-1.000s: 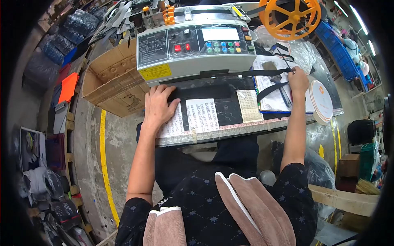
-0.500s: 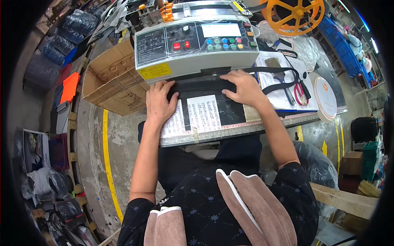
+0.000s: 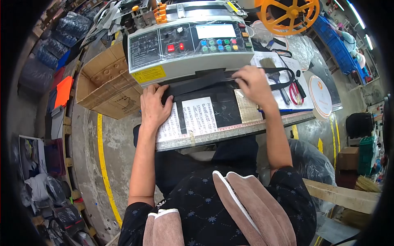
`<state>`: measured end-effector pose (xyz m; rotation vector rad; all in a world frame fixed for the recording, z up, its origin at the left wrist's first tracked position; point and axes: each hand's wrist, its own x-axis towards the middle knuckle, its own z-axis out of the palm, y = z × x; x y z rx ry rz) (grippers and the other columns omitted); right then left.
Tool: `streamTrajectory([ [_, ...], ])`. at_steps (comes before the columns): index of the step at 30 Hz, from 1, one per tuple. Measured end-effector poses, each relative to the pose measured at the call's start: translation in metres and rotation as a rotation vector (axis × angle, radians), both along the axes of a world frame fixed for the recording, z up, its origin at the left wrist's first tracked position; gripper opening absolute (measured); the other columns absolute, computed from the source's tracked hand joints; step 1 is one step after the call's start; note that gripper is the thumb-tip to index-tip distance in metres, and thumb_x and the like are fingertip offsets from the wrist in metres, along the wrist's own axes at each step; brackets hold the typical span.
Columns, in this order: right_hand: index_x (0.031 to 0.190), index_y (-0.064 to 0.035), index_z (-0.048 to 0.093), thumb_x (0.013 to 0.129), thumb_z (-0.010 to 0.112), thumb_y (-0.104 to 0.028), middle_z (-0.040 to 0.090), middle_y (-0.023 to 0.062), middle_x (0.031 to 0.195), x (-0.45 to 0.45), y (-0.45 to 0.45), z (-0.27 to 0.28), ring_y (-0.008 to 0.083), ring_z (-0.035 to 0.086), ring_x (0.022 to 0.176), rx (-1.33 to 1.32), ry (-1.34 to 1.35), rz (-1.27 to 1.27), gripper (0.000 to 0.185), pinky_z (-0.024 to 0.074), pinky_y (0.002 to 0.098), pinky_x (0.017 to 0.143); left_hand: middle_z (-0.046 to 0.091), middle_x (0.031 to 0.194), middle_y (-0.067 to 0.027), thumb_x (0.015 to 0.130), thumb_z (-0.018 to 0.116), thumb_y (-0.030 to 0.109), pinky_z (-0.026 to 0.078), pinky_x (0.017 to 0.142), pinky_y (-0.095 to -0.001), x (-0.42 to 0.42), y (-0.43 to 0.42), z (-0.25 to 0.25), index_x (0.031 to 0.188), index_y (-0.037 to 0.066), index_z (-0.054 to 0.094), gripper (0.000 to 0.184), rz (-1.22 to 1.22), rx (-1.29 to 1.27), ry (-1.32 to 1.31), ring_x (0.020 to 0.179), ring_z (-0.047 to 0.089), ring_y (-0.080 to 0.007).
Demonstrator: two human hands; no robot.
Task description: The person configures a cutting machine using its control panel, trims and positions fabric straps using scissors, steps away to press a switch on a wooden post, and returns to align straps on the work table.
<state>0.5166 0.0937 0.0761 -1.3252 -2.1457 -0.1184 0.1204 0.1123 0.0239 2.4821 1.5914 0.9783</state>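
Note:
A black strap runs along the front of the grey control machine, over the table. Its left end lies under the fingers of my left hand, which presses it down by the machine's lower left corner. My right hand pinches the strap near its right part, with the fingertips together. From there the strap loops over the papers on the right. Below the strap lie handwritten sheets and a ruler strip along the table's front edge.
An open cardboard box stands left of the machine. Red-handled scissors and a white round reel are at the right. An orange wheel is behind. Distant people are at upper right.
My right hand came left from the papers to the strap before the machine, then shifted slightly right, lifting the strap a little. My left hand has stayed on the strap's left end.

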Motion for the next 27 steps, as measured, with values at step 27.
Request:
streamTrajectory([
  [27,0.113,-0.0079,0.085,0.096,0.082,-0.024,0.08,0.0098,0.11,0.01,0.013,0.033,0.0269,0.078,0.088,-0.204,0.434,-0.147,0.024,0.061,0.0384,0.081,0.072,0.126,-0.0211,0.087,0.088,0.017,0.053,0.107,-0.0523,-0.001,0.004,-0.008,0.13,0.003,0.074,0.048,0.19,0.019,-0.112,0.121,0.067,-0.044],
])
